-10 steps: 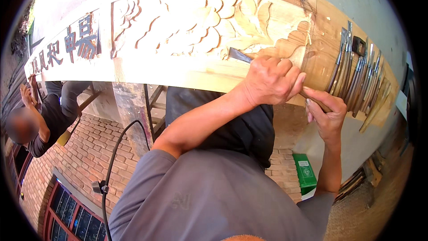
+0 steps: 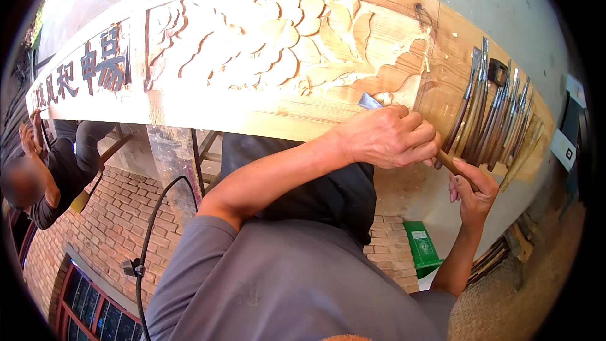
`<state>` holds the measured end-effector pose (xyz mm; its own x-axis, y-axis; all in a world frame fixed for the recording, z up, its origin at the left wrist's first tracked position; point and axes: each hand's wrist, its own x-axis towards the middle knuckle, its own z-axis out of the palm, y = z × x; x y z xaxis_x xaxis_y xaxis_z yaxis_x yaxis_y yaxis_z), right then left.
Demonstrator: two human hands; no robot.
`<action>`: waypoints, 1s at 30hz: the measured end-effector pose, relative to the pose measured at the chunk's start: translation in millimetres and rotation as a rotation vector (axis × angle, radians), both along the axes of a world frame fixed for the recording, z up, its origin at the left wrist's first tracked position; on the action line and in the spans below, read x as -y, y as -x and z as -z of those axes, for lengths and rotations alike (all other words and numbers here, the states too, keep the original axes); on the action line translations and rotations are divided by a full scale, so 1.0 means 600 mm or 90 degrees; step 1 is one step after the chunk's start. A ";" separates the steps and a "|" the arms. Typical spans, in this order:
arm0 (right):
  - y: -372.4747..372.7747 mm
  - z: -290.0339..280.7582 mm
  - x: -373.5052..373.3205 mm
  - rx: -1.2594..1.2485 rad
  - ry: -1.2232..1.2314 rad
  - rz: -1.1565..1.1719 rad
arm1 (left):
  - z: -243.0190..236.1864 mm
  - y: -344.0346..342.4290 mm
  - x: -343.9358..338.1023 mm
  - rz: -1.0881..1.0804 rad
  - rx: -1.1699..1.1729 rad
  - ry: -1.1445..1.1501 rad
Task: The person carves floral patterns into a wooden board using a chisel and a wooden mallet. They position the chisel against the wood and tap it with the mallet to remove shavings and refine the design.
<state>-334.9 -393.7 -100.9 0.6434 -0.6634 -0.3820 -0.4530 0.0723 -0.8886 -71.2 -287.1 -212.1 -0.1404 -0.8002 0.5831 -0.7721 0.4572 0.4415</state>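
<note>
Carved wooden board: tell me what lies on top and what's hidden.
A row of slender tools, a dark square object and wood shavings lie on it. The left hand, gripping a chisel, covers part of the board's near edge; wood beneath the tools is hidden.

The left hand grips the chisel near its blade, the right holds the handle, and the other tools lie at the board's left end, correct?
Not quite: the head view shows the other tools at the right end of the board. The left hand and right hand do hold the chisel so.
</note>
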 end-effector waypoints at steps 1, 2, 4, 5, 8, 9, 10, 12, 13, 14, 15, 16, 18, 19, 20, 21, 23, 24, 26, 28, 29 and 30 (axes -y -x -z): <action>0.009 0.001 0.000 0.006 0.006 0.004 | 0.002 0.002 0.001 0.002 -0.003 0.001; 0.014 0.002 0.001 0.014 0.011 0.008 | 0.005 0.002 0.002 0.017 -0.001 -0.001; 0.013 0.001 0.001 0.012 0.021 0.008 | 0.009 0.002 0.005 0.034 0.001 -0.002; 0.012 0.000 0.000 0.011 0.029 0.006 | 0.008 0.001 0.005 0.035 0.003 0.002; 0.011 -0.003 0.006 0.005 0.017 0.004 | 0.008 0.002 0.007 0.033 0.006 0.007; 0.008 -0.004 0.009 0.004 0.016 0.005 | 0.009 0.003 0.007 0.028 0.007 0.009; 0.005 -0.004 0.011 0.007 0.011 -0.001 | 0.010 0.003 0.006 0.030 0.007 0.007; 0.002 -0.001 0.014 0.011 0.006 -0.008 | 0.010 0.004 0.007 0.024 -0.005 0.009; 0.002 0.001 0.014 0.009 0.027 -0.016 | 0.011 0.005 0.007 0.025 -0.005 0.008; 0.003 0.004 0.013 0.007 0.047 -0.023 | 0.011 0.005 0.007 0.027 -0.007 0.001; 0.003 0.005 0.014 0.007 0.046 -0.022 | 0.012 0.006 0.007 0.028 -0.009 -0.006; 0.002 0.005 0.015 0.003 0.042 -0.018 | 0.013 0.006 0.007 0.030 -0.009 -0.007; 0.000 0.005 0.015 0.003 0.035 -0.014 | 0.013 0.006 0.006 0.021 -0.003 -0.010; -0.004 0.003 0.015 0.003 0.047 -0.027 | 0.013 0.006 0.005 0.022 -0.002 -0.013; -0.006 0.000 0.015 0.001 0.059 -0.040 | 0.012 0.006 0.005 0.021 -0.003 -0.011; -0.005 -0.002 0.016 0.000 0.058 -0.039 | 0.011 0.006 0.004 0.020 -0.005 -0.009; -0.004 -0.005 0.018 -0.009 0.010 -0.002 | 0.010 0.003 0.005 0.021 0.004 -0.002; -0.003 -0.005 0.017 -0.010 0.009 -0.003 | 0.009 0.002 0.005 0.020 0.013 0.008; -0.003 -0.006 0.016 -0.008 0.015 -0.006 | 0.007 0.001 0.006 0.015 0.008 0.012; -0.004 -0.006 0.017 -0.013 0.011 -0.007 | 0.007 0.003 0.005 0.008 0.002 0.016; -0.005 -0.005 0.017 -0.016 0.007 -0.005 | 0.008 0.003 0.004 0.007 0.002 0.012; -0.006 -0.006 0.017 -0.016 0.006 -0.005 | 0.008 0.004 0.004 0.005 0.003 0.009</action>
